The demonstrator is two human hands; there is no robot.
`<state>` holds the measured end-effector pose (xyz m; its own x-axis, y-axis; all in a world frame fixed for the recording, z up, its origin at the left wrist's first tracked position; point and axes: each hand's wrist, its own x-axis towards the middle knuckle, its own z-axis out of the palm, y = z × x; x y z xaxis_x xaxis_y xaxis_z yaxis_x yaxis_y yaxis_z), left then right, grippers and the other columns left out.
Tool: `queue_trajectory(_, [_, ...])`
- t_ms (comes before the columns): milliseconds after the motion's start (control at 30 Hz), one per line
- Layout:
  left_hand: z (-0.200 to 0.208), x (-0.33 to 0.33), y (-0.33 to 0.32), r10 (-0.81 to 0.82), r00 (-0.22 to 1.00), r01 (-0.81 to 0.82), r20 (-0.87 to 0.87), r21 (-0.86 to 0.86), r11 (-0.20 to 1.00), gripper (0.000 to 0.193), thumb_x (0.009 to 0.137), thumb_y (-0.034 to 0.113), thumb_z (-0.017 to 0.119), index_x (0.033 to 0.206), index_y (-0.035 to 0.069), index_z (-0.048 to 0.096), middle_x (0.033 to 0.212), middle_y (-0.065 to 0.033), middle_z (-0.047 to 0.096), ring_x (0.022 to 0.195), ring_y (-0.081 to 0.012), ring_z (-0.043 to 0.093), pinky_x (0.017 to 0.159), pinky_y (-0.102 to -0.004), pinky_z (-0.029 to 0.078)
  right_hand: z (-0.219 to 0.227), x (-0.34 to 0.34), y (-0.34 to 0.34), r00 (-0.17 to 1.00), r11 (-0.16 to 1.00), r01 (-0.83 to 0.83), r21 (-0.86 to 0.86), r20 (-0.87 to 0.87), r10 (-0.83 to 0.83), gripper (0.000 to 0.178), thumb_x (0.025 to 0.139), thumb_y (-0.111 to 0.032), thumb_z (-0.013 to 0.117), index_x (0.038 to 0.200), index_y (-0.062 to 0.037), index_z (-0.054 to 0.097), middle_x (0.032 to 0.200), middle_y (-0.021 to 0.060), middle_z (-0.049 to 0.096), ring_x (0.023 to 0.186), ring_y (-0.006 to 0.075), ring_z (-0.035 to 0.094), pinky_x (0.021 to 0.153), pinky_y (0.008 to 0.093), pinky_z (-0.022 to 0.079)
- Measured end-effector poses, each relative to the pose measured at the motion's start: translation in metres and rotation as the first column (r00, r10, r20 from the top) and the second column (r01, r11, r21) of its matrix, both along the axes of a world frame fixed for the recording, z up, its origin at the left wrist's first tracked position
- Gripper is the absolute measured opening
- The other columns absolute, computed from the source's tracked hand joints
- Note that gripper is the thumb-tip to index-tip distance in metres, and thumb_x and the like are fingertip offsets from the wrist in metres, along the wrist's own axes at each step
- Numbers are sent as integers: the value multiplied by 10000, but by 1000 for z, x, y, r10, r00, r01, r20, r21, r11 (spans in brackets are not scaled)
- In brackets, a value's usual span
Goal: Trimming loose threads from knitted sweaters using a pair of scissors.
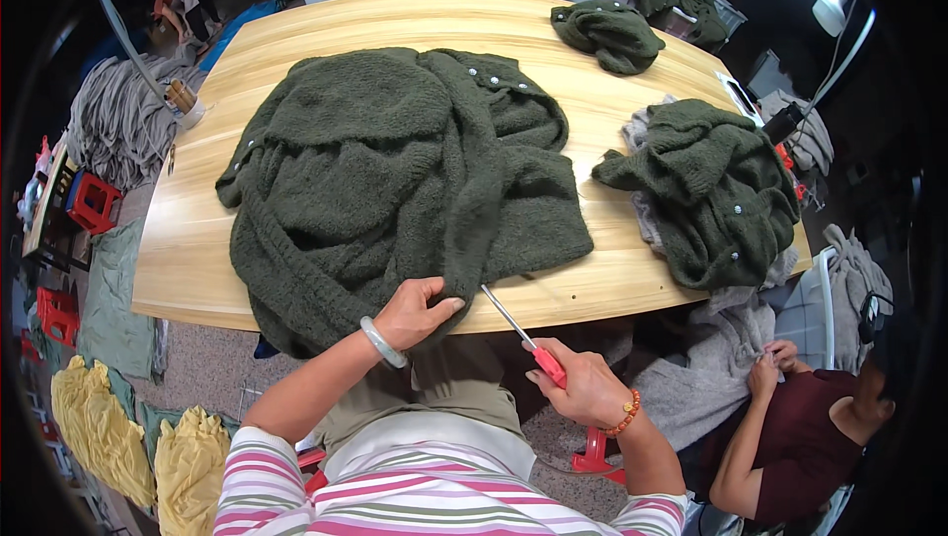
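A dark green knitted cardigan (355,190) with shiny buttons lies spread in folds before me, its lower edge hanging over the table's near side. My left hand (413,317) is closed on the cardigan's near edge, thumb on top. In my right hand (591,390) is a slim tool with a red handle (550,366) and a thin metal shaft. The shaft slants up and left, and its tip is close beside the cardigan's edge, right of my left hand. Whether the tip touches the knit, and the tool's exact kind, I cannot tell.
Another green knit heap (716,190) lies at the table's right, over grey knitwear. A smaller green bundle (610,37) sits at the far right. A clamped lamp (831,12) rises beyond the table (188,249). A person (805,427) at the right handles grey knitwear (701,363).
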<state>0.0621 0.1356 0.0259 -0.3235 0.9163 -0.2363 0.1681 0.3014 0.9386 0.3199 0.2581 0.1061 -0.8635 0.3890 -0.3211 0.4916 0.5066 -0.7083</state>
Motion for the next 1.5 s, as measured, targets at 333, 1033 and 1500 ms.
queue_trajectory(333, [53,11,-33,-137,659,175,-739,-26,984,372,738,170,764,1042,14,616,864,-112,597,861,-298,533,792,-391,415,3,1,0,999,999,-45,-27,-22,44,386,896,-234,624,1239,-104,504,793,218,645,745,438,628,676,487,511])
queue_trajectory(1033, [28,-20,-58,-13,980,31,-196,87,996,196,762,87,743,908,-25,673,752,-101,598,698,-169,565,681,-297,465,13,-13,-24,978,977,-204,-67,32,206,410,870,-218,654,1238,-91,524,750,183,635,708,407,635,638,429,510])
queue_trajectory(1500, [25,-31,-63,134,985,-132,112,-25,991,201,813,137,755,920,-26,704,823,-9,678,771,-84,594,750,-245,480,20,-33,-31,955,960,-278,-18,100,278,424,891,-270,606,1277,-134,494,739,203,650,719,423,644,670,508,517])
